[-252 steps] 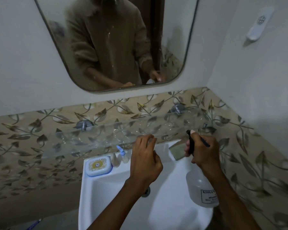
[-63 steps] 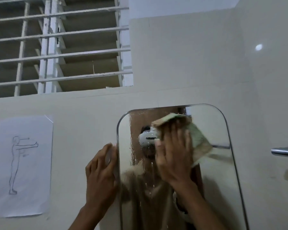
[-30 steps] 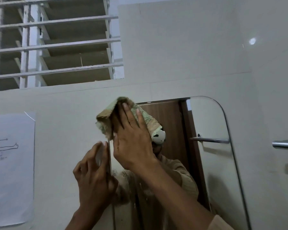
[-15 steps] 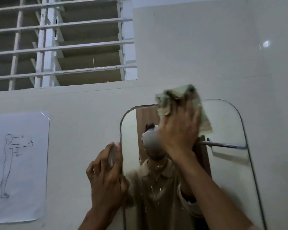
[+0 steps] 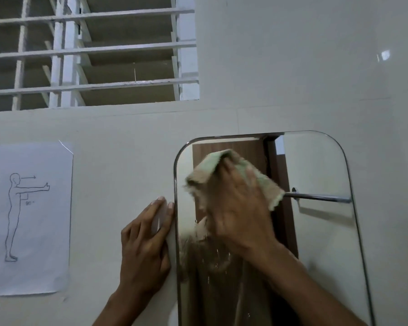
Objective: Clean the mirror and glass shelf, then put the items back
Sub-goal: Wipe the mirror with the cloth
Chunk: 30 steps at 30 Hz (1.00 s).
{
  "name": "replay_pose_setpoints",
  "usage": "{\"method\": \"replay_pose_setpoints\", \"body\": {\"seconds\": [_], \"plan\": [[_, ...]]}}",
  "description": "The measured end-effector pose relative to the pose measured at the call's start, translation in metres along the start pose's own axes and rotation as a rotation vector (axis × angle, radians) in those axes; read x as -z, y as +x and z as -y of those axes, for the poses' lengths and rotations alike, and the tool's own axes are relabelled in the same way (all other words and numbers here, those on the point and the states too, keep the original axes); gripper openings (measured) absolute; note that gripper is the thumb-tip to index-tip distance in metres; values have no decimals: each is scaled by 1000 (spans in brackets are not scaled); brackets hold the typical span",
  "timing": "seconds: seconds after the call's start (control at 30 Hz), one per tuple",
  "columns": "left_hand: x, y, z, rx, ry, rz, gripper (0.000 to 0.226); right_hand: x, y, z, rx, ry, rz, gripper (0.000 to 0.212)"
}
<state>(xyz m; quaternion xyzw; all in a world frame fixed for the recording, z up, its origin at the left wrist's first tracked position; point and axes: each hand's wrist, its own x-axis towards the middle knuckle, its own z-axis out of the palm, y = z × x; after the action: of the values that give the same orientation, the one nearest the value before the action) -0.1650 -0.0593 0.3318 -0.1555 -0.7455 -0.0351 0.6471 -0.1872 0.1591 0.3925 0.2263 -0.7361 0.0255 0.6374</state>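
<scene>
The wall (image 5: 280,67) fills most of the frame, with a barred window (image 5: 90,52) at upper left and a sheet of paper (image 5: 28,217) bearing a line drawing at the left edge. The mirror (image 5: 320,231) hangs at lower right of centre; its upper half looks mostly clear, while droplets and streaks show on the glass below the middle, so the wiping step seems only partly done. The right hand (image 5: 239,208) lies flat on the cloth (image 5: 222,170), fingers spread and straight, pressing it against the upper left part of the glass; the hand is blurred, which suggests a sweep. The left hand (image 5: 146,245) rests on the wall just beside the mirror's left edge, fingers loosely extended and gripping nothing. To do this well, work in overlapping passes down toward the wet patch, keep the palm flat so the cloth stays fully under it, and turn to a dry face once it smears. The glass shelf is out of view.
</scene>
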Motion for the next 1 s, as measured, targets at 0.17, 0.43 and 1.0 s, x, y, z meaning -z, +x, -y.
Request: {"method": "replay_pose_setpoints", "body": {"seconds": [0.17, 0.43, 1.0], "plan": [[0, 0, 1, 13, 6, 61, 63, 33, -7, -91, -596, -113, -143, 61], [2, 0, -1, 37, -76, 73, 70, 8, 71, 8, -517, -42, -208, 63], [1, -10, 2, -7, -40, 110, 72, 7, -31, -46, -168, -40, -53, 58]]}}
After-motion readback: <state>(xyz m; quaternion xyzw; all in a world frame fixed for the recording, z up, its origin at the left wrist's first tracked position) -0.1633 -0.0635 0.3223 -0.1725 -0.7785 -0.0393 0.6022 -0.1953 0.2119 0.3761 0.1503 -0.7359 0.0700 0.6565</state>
